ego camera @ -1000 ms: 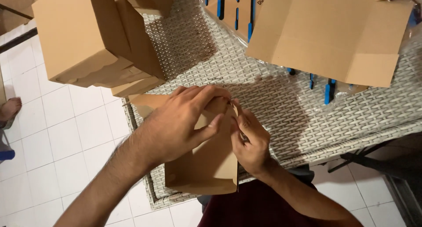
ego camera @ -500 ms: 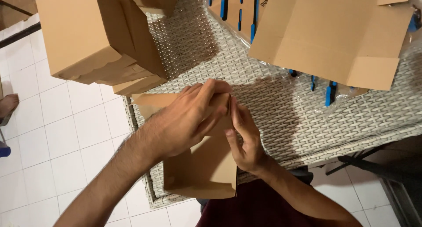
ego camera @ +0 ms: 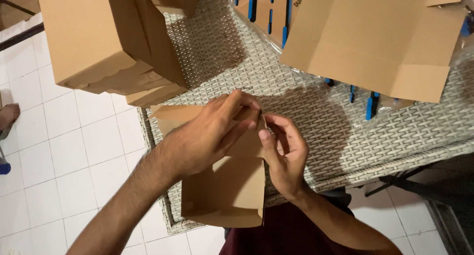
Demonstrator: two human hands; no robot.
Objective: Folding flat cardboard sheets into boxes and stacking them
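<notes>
A small brown cardboard box (ego camera: 224,193), partly folded, lies on the near edge of a grey woven wicker table (ego camera: 316,117). My left hand (ego camera: 210,134) lies over the box's upper part, with its fingers curled around the top right edge. My right hand (ego camera: 284,154) is at the box's right side and pinches a thin flap edge between thumb and fingers. The two hands nearly touch at that corner. The upper panels of the box are hidden under my left hand.
A stack of folded brown boxes (ego camera: 106,43) overhangs the table's left end. A large flat cardboard sheet (ego camera: 375,38) lies at the far right over packs of blue-handled items (ego camera: 370,104). White floor tiles (ego camera: 59,156) lie to the left; a dark chair frame (ego camera: 419,181) stands at the right.
My left hand's fingers have shifted right along the box's top edge. My right hand has moved up to the corner and closed on the flap. The box has turned slightly.
</notes>
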